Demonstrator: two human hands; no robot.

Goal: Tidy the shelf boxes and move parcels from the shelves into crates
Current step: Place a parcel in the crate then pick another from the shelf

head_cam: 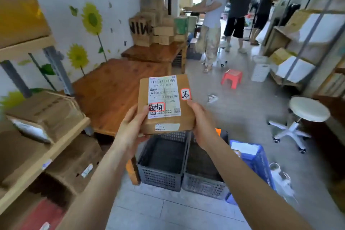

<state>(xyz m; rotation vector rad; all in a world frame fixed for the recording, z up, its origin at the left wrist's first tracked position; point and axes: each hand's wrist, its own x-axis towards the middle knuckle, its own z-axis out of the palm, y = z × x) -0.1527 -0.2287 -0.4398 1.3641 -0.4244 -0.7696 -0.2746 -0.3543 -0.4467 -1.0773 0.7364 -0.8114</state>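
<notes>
I hold a flat brown cardboard parcel (186, 115) with a white shipping label and two red-edged stickers, up in front of me. My left hand (131, 127) grips its left edge, thumb on top. My right hand (202, 125) grips its right edge. Below the parcel stand two dark grey plastic crates (161, 175) side by side on the floor, and a blue crate (258, 164) with something white inside stands to their right. Shelves (46, 155) on my left carry several brown boxes (46, 114).
A low wooden table (112, 89) lies beyond the crates, with stacked boxes (156, 22) on a second table behind. A red stool (232, 78), a white basket (260, 72) and a white swivel stool (308, 110) stand on the floor. Three people (212, 24) stand at the back. Shelving (308, 43) lines the right.
</notes>
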